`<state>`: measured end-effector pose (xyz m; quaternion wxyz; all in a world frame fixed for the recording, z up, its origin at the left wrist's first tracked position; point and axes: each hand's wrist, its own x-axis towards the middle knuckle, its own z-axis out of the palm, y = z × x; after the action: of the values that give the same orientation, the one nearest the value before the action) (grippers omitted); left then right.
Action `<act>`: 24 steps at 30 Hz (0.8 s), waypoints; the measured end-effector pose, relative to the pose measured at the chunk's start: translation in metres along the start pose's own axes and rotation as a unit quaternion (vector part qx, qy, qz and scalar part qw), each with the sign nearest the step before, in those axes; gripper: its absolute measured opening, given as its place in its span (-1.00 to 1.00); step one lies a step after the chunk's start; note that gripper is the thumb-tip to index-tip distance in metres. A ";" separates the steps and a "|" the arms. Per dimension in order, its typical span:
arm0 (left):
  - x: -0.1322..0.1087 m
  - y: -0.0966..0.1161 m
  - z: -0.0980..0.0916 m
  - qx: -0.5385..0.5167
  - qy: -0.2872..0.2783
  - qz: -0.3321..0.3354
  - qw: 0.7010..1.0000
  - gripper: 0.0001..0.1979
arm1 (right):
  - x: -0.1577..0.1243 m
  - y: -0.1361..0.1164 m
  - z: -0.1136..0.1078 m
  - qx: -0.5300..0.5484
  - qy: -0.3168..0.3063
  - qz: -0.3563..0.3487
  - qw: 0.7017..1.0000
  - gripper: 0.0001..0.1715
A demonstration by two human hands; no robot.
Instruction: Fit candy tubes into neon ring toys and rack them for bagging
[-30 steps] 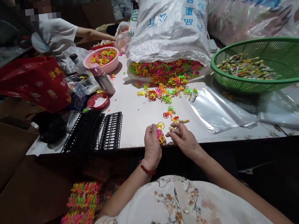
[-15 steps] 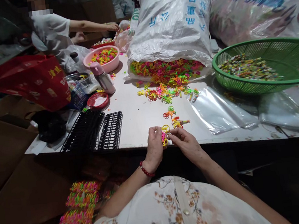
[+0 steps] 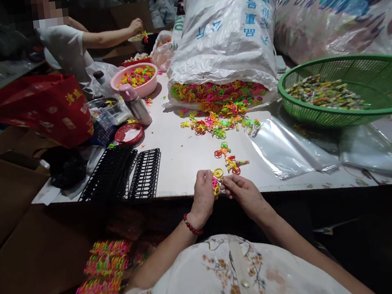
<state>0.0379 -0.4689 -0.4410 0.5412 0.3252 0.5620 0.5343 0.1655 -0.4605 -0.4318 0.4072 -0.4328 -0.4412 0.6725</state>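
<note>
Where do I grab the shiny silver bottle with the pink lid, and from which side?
Best, I think, around the straight, round body of the silver bottle, below its pink lid. Come from the right, across the white tabletop: the round red plastic basket sits at its near left, and the pink plastic basin behind.

Cluttered workshop for small plastic parts (image 3: 214,124)
It is shown by the open sack (image 3: 220,29), the table (image 3: 173,171) strewn with them, the laden basket (image 3: 388,79) and basin (image 3: 146,90), the racks (image 3: 145,173), the clear bags (image 3: 285,150) and the co-worker (image 3: 64,46) seen beyond.
</note>
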 end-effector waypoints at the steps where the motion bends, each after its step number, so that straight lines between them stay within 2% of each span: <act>1: 0.000 0.001 0.000 0.006 -0.001 0.002 1.000 -0.62 | 0.000 0.001 -0.001 0.005 -0.002 0.001 1.000 -0.58; 7: 0.002 0.003 -0.003 0.075 0.007 0.031 0.997 -0.66 | 0.000 0.001 -0.004 0.010 -0.007 -0.025 1.000 -0.66; 15: 0.005 0.001 -0.006 0.145 0.024 0.072 0.987 -0.69 | 0.000 -0.006 -0.003 -0.077 -0.018 -0.053 0.995 -0.67; 20: 0.002 -0.005 -0.004 0.131 0.046 0.060 0.988 -0.65 | -0.005 -0.012 -0.003 -0.209 -0.036 -0.145 0.967 -0.76; 24: 0.013 -0.008 0.005 0.098 0.022 0.060 0.993 -0.58 | -0.004 -0.015 -0.011 -0.269 -0.035 -0.165 0.948 -0.76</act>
<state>0.0422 -0.4574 -0.4511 0.4613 0.3984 0.6026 0.5151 0.1789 -0.4573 -0.4197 0.3652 -0.4235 -0.6848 0.4673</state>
